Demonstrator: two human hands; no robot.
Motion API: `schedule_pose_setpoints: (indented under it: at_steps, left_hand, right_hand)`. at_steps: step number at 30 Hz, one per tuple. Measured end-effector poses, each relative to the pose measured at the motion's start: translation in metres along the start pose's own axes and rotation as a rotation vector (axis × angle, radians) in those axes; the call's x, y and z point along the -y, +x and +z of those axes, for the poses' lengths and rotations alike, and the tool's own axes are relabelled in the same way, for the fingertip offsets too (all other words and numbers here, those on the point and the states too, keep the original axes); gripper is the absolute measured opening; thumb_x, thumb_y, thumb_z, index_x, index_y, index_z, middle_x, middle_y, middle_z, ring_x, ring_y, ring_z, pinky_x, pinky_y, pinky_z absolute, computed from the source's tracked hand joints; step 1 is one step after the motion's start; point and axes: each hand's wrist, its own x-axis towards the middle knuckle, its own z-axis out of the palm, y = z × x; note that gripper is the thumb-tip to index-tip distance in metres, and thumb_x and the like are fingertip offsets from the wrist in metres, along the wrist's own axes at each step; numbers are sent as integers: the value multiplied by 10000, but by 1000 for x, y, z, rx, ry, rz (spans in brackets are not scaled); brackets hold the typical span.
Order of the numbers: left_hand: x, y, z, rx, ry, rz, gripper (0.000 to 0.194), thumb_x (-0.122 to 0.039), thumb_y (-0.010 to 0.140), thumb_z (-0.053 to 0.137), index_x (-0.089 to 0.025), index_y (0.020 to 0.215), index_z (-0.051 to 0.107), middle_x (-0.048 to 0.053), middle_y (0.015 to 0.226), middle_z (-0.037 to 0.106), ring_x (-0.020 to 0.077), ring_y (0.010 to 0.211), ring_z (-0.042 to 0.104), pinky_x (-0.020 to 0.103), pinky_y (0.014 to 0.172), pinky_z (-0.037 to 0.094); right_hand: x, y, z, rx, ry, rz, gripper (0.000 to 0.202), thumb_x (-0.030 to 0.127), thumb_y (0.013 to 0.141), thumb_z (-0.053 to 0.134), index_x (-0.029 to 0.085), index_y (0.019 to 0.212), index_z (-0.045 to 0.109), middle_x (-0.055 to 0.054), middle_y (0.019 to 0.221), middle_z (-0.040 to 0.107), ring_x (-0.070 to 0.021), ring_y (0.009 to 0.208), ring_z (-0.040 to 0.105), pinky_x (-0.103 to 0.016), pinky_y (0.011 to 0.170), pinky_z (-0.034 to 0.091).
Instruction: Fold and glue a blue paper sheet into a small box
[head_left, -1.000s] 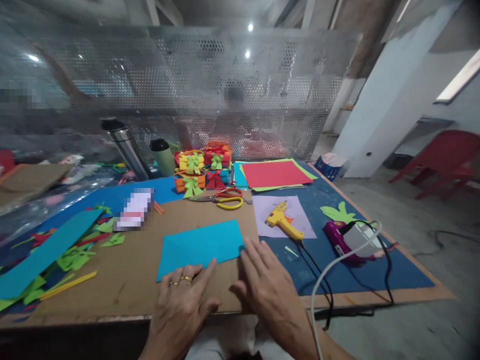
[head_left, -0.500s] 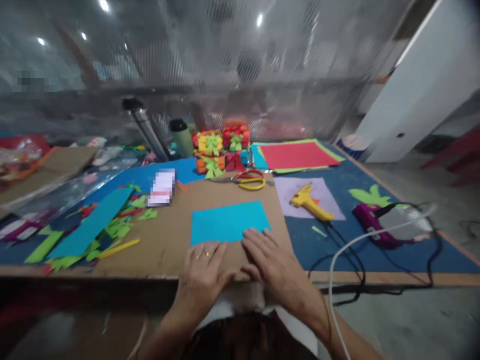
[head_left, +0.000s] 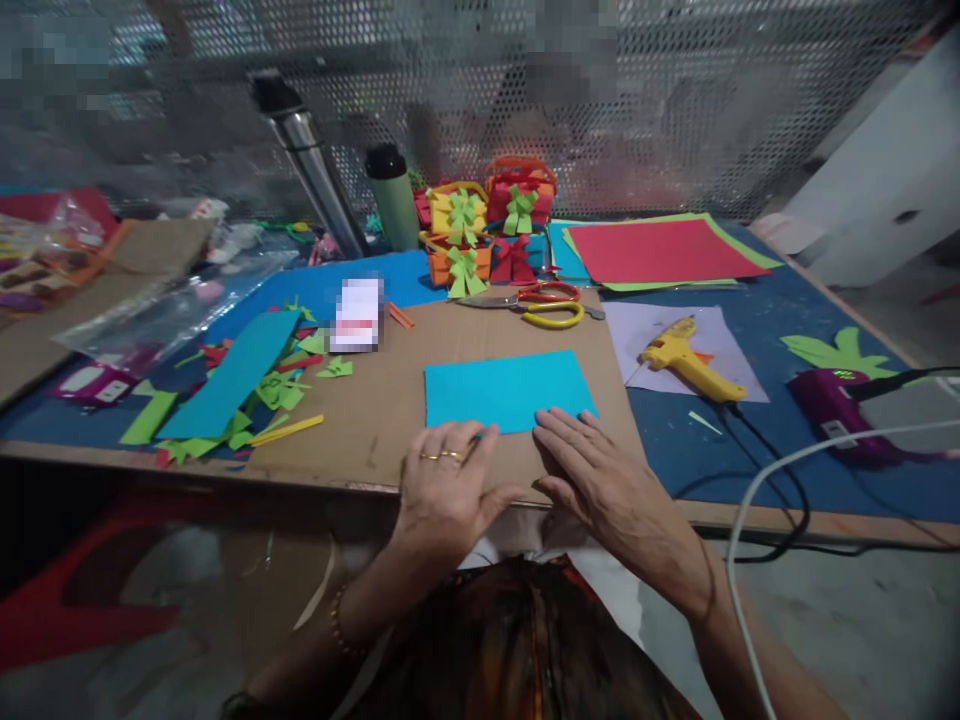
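Note:
A bright blue rectangle of paper [head_left: 510, 390] lies flat on a brown cardboard sheet [head_left: 360, 410] in front of me. My left hand [head_left: 450, 480], with rings on one finger, rests palm down at the paper's near left edge. Its fingers are stretched forward, slightly bent, and the thumb points inward. Over the near right corner my right hand [head_left: 600, 465] lies flat, fingertips on the paper. Both hands are open, and the thumbs are apart. Beyond the paper are red-and-yellow-handled scissors [head_left: 551, 303].
Right of the cardboard, a yellow glue gun [head_left: 690, 360] lies on lilac paper [head_left: 622, 325], its cord trailing. Green and blue paper scraps [head_left: 232, 375] cover the left. Small paper baskets with bows [head_left: 463, 215], a steel flask [head_left: 315, 170] and coloured sheets [head_left: 667, 250] stand or lie behind.
The view has tilted down and shifted left, so the table things appear higher and further right. Both hands stay at the blue paper's near edge, with little visible movement against it.

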Motion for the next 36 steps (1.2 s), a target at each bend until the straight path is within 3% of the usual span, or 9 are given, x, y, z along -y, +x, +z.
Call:
schedule_pose_setpoints:
  at_steps: [3, 15, 22, 26, 28, 33, 36]
  left_hand:
    - [-8, 8, 8, 34, 3, 48, 588, -598, 1022, 481, -98, 1217, 719, 158, 1089, 752, 289, 991, 635, 444, 915, 455]
    - [0, 6, 5, -57, 43, 112, 327, -319, 1047, 532, -74, 1157, 719, 115, 920, 756, 246, 846, 621, 416, 847, 445]
    - [1, 7, 5, -71, 45, 123, 333, -320, 1057, 512, -80, 1161, 718, 107, 911, 758, 243, 838, 619, 403, 833, 445]
    - [2, 9, 3, -64, 30, 131, 360, -318, 1071, 484, -58, 1136, 725, 111, 902, 754, 246, 836, 621, 402, 829, 432]
    - [2, 10, 2, -66, 29, 144, 370, -315, 1077, 471, -54, 1125, 729, 110, 899, 753, 249, 838, 623, 401, 823, 423]
    - [1, 12, 0, -69, 52, 144, 366, -333, 1074, 487, -69, 1114, 737, 100, 870, 755, 240, 802, 621, 393, 821, 409]
    - [0, 12, 0, -61, 50, 142, 380, -338, 1081, 468, -69, 1147, 728, 105, 909, 768, 244, 825, 634, 393, 821, 406]
  right_hand:
    - [0, 0, 0, 22, -5, 15, 442, 354, 1076, 451, 92, 1390, 618, -176, 1495, 606, -280, 1416, 559, -495, 1174, 495]
    - [4, 4, -4, 40, 13, 62, 408, 343, 1069, 476, 110, 1348, 660, -156, 1469, 634, -271, 1387, 590, -488, 1177, 496]
    - [-6, -5, -4, 0, -51, 84, 401, 370, 1066, 479, 143, 1328, 679, -140, 1435, 667, -280, 1340, 628, -457, 1118, 548]
    - [-7, -12, -9, -85, -208, 234, 363, 388, 1054, 494, 137, 1196, 714, -171, 1285, 743, -311, 1155, 717, -515, 1031, 580]
    - [0, -7, -9, -104, -233, 282, 366, 395, 1045, 512, 122, 1188, 710, -201, 1298, 726, -329, 1176, 695, -542, 1056, 555]
    - [20, 16, 8, -58, -40, -46, 391, 232, 1066, 420, 95, 1379, 612, -177, 1433, 651, -283, 1386, 559, -499, 1169, 486]
    - [16, 14, 11, -40, 13, -4, 382, 260, 1068, 439, 74, 1351, 615, -186, 1340, 688, -284, 1298, 610, -480, 1113, 534]
